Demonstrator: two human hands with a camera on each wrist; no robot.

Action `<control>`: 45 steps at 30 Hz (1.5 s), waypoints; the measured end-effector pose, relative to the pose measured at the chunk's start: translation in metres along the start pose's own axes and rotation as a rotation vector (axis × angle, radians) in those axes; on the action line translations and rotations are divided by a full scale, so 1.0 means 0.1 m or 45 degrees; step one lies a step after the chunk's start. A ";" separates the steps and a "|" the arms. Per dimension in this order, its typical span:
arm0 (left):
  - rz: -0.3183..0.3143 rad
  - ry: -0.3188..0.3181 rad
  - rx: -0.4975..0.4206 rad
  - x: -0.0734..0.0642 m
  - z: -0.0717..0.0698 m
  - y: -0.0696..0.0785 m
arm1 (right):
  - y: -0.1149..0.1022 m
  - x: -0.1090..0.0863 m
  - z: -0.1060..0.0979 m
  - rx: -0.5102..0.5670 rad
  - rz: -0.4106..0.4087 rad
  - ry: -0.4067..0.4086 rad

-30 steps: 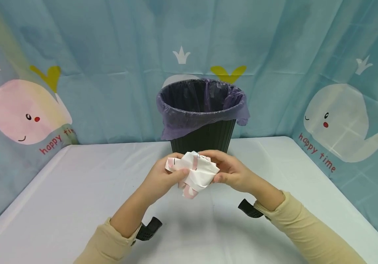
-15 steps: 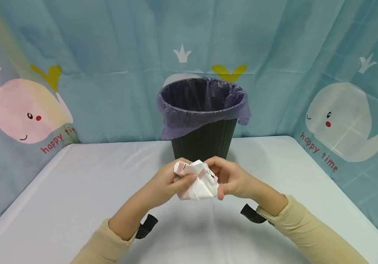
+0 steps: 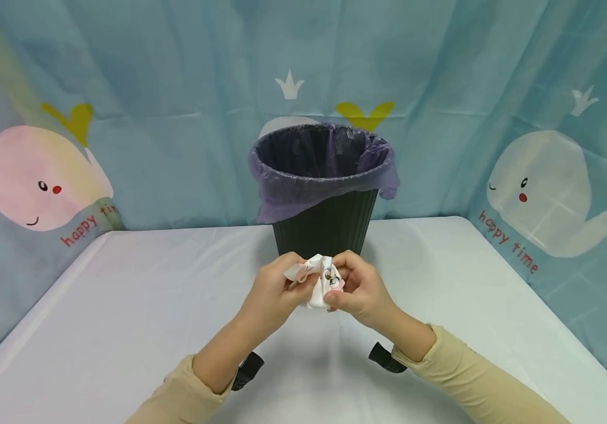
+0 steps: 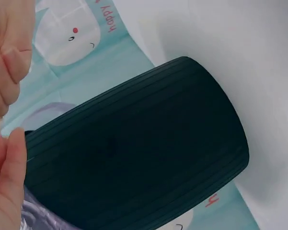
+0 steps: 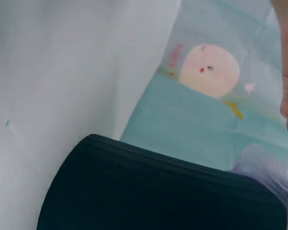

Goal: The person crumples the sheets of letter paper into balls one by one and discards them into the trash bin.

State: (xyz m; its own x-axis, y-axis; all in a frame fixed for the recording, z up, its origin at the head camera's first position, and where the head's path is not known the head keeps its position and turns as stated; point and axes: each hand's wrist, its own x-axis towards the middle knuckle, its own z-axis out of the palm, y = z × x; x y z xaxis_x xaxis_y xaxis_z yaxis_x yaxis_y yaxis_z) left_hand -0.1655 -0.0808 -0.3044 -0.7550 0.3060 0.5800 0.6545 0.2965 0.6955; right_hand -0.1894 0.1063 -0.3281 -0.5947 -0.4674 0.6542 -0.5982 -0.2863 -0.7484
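Observation:
A crumpled piece of white paper (image 3: 318, 296) with pink and dark printing is bunched between my two hands in the head view. My left hand (image 3: 277, 288) grips its left part, the thumb lying over it. On the other side, my right hand (image 3: 362, 292) pinches the right part between thumb and fingers. Both hands are above the table, in front of a black ribbed trash can (image 3: 329, 227). In the wrist views only parts of the hands show at the edges, and the paper is mostly hidden there.
A purple plastic bag (image 3: 303, 197) lines the trash can and folds over its rim. The can stands at the back of the white-covered table (image 3: 176, 277). Behind and beside hangs a blue curtain (image 3: 186, 171) with printed whales. A black wrist mount (image 3: 387, 358) sits under the right sleeve.
The paper has been squeezed from a wider, loosely folded shape into a smaller bunch. My hands have come closer together and slightly lower, and my right fingers now pinch its right side.

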 end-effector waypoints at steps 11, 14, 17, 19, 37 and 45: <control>-0.180 -0.063 -0.191 0.03 -0.08 0.00 | -0.10 0.07 -0.20 0.251 0.205 -0.350; 0.003 -0.001 -0.072 0.02 -0.05 0.01 | -0.11 0.06 -0.13 0.159 0.172 -0.230; 0.126 0.060 0.031 0.02 -0.02 0.00 | -0.11 0.05 -0.04 0.027 0.108 -0.095; 0.160 0.086 0.071 0.03 0.00 -0.01 | -0.10 0.04 0.01 -0.032 0.067 -0.027; -0.099 -0.159 -0.076 0.04 -0.06 -0.12 | -0.01 0.13 0.07 0.130 0.319 0.338; 0.152 0.041 0.004 -0.02 -0.07 -0.15 | -0.21 0.17 -0.02 0.138 0.510 0.001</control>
State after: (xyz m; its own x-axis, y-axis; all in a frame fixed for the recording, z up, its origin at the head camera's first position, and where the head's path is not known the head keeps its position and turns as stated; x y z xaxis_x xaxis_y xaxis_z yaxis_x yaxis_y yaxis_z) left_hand -0.1747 -0.0926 -0.3128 -0.6723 0.3104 0.6720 0.7401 0.2625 0.6192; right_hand -0.1883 0.1064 -0.3009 -0.7694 -0.5589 0.3093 -0.2599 -0.1684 -0.9508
